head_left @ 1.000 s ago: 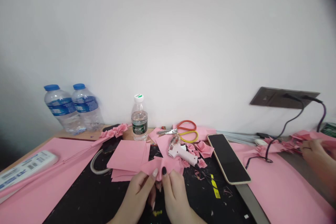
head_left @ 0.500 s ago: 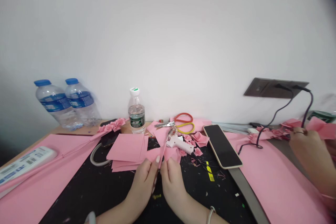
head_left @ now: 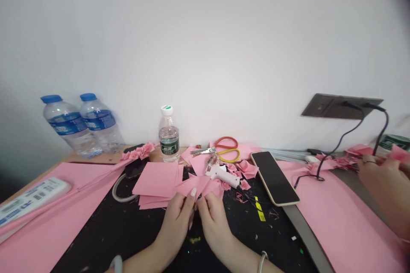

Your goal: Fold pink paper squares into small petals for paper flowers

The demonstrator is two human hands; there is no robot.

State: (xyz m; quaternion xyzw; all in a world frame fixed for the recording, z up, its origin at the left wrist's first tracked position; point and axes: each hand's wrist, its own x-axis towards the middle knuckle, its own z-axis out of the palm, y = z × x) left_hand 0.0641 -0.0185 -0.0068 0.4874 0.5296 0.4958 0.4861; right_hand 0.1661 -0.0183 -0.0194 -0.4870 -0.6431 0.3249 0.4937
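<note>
My left hand point(head_left: 175, 217) and my right hand point(head_left: 213, 222) meet over a black cutting mat point(head_left: 105, 230), both pinching a folded piece of pink paper point(head_left: 196, 186) at its lower edge. Just behind my left hand lies a stack of pink paper squares point(head_left: 156, 181). A white hot glue gun point(head_left: 221, 177) rests beyond my right hand, among small pink paper roses point(head_left: 246, 169). Red-and-yellow-handled scissors point(head_left: 226, 149) lie further back.
A black phone point(head_left: 273, 178) lies right of the mat. Another person's hand point(head_left: 381, 183) works pink paper at the far right. Pink sheets, a power strip point(head_left: 32, 200), several water bottles point(head_left: 168, 138) and a wall socket point(head_left: 339, 106) with cables surround the work.
The pink paper has spread from a narrow upright fold into a wider shape between my fingers. The other person's hand has shifted slightly right.
</note>
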